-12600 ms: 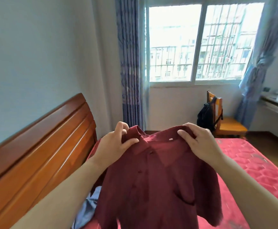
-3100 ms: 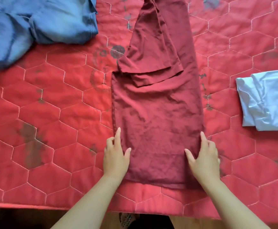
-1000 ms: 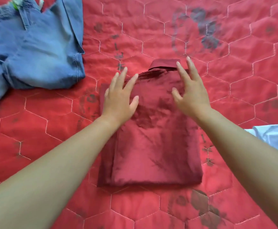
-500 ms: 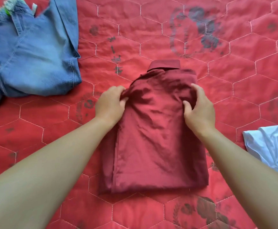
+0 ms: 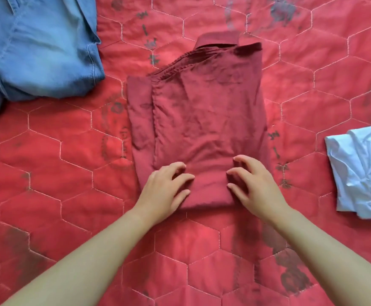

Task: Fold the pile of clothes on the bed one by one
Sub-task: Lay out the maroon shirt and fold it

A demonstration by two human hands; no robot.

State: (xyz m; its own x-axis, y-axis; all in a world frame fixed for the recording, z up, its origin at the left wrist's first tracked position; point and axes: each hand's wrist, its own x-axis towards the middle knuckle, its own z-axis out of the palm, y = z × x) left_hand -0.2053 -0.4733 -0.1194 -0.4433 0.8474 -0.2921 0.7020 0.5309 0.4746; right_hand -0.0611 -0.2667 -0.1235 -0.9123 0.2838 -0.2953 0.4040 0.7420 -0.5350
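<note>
A dark red shirt [image 5: 202, 120] lies folded into a rectangle in the middle of the red quilted bedspread [image 5: 58, 173], with its collar at the far end. My left hand [image 5: 164, 188] rests on the shirt's near-left corner with its fingers spread and slightly bent. My right hand [image 5: 253, 184] rests on the near-right corner, fingertips pressing on the cloth. Neither hand has cloth pinched or lifted. Blue jeans [image 5: 36, 51] lie rumpled at the far left.
A folded light blue garment [image 5: 365, 171] lies at the right edge of the view, apart from the red shirt. The bedspread has hexagon stitching and dark printed marks.
Both hands have let go of the shirt's sides near its middle and drawn back to its near edge. The shirt stays folded on the bed.
</note>
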